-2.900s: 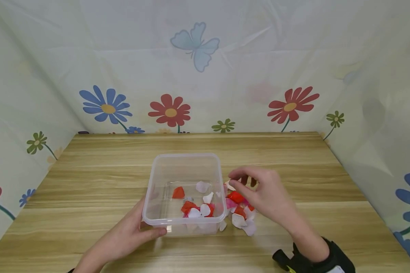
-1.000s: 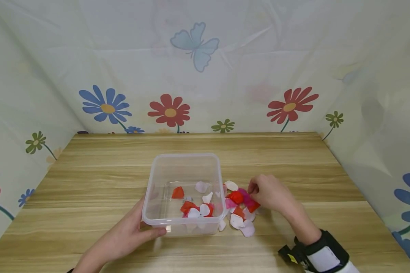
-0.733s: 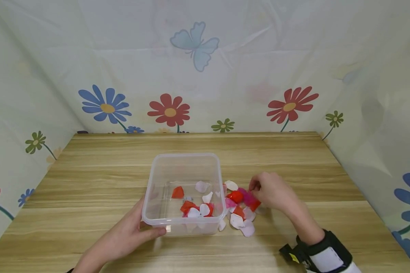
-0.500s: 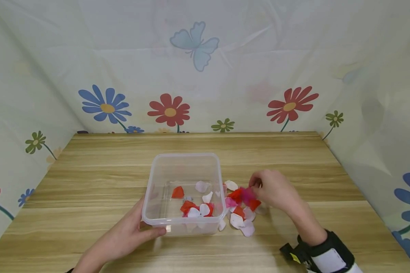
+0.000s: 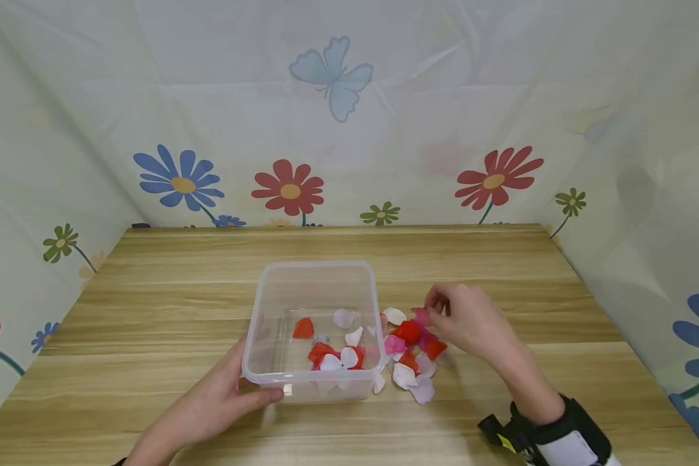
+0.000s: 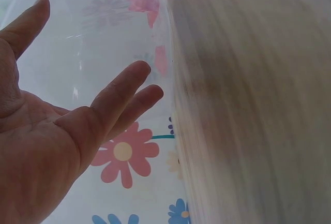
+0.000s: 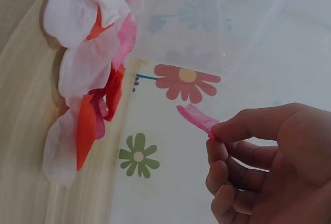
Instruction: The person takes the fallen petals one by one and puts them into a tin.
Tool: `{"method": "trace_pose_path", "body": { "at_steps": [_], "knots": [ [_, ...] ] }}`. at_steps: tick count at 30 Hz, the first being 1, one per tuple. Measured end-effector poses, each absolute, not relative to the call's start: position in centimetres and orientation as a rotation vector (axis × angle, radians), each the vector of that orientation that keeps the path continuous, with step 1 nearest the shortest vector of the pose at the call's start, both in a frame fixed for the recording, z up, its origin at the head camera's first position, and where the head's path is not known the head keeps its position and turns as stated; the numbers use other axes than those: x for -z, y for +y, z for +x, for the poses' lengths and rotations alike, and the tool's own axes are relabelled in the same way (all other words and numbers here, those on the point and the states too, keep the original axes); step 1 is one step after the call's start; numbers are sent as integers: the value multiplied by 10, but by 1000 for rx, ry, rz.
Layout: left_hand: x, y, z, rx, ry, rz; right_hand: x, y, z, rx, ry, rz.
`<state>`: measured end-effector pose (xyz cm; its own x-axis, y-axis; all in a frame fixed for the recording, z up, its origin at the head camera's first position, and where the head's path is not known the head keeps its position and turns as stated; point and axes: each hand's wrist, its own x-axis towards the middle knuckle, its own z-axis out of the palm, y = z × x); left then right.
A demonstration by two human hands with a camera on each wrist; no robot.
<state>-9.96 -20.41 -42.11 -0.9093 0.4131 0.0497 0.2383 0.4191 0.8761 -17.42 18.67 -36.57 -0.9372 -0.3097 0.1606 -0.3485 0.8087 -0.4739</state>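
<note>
- flower-printed white sheeting (image 5: 419,116) walls in the wood-grain tabletop (image 5: 180,304) at the back and both sides, probably to screen off whatever lies beyond.
- on it stands a clear plastic tub (image 5: 303,377), upright and uncovered, which leaves the contents easy to see and reach.
- left hand (image 5: 224,401): fingers apart and fairly straight, set against the tub's left side with the thumb at its front wall, likely because so light a box could slide.
- right hand (image 5: 466,327): thumb and forefinger together, clamped on a pink petal (image 7: 194,115) near one end, a small pinch that suits something flimsy.
- that petal looks clear of the loose petal pile (image 5: 408,333), which lies just beside the tub's right side, presumably for a short reach.
- red, white and pale lilac petals (image 5: 303,328) lie scattered inside the tub.
</note>
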Motion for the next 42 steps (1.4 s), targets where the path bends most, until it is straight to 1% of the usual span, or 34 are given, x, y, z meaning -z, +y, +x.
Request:
{"method": "trace_pose_path", "body": {
  "at_steps": [12,21,34,42],
  "knots": [
    [422,-205,-100,-1501,2490,588,352,168,-161,-879,-2532,622],
    [423,-205,-100,-1518,2476,600,348,148,-153,-980,-2235,875],
    [423,-205,-100,-1508,2487,599,361,128,-151,-1019,-2227,1028],
    [423,-205,-100,-1499,2499,594,361,133,-153,-1014,-2240,987]
  ]
}}
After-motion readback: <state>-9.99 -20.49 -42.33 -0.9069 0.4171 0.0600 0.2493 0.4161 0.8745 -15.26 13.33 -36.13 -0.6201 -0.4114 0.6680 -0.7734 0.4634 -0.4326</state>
